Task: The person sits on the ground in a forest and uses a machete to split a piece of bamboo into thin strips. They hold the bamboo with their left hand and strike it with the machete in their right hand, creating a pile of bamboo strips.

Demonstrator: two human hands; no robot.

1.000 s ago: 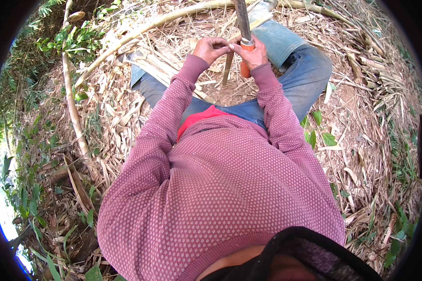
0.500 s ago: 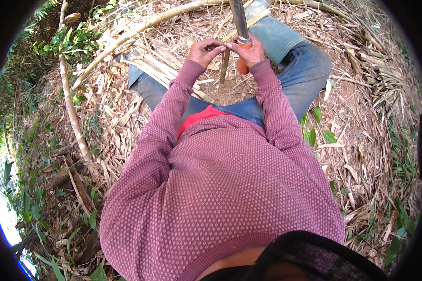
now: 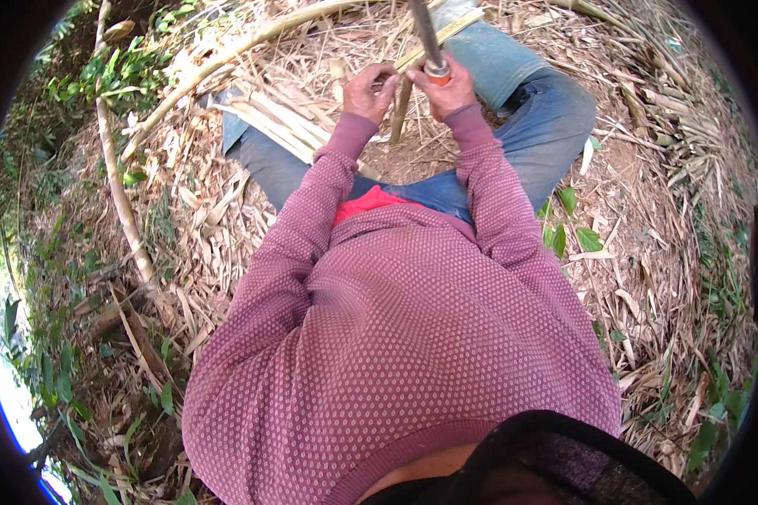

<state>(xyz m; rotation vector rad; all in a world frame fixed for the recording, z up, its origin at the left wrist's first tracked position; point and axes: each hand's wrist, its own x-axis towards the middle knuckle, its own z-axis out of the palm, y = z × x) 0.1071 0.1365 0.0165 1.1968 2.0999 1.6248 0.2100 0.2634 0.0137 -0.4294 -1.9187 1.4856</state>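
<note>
My right hand (image 3: 448, 91) is closed round the orange handle (image 3: 438, 77) of a long knife (image 3: 424, 32), its dark blade pointing up and away from me. A pale bamboo strip (image 3: 456, 30) slants behind the blade, its near end between my hands. My left hand (image 3: 369, 91) is beside that end, fingers curled and thumb toward the index finger in a pinch; its contact with the strip is partly hidden. Below my hands a narrow brown stick (image 3: 400, 114) stands slanted to the ground between my legs.
Several split bamboo pieces (image 3: 276, 126) lie across my left leg. My bent right leg (image 3: 549, 126), in blue trousers, is at the right. A long curved pole (image 3: 236, 55) arcs across the far left, and another pole (image 3: 120, 181) lies further left. Dry leaves and husks (image 3: 640, 252) cover the ground.
My left hand has turned and drawn slightly away from my right thumb. My right hand has shifted up a little, and the orange handle now shows less.
</note>
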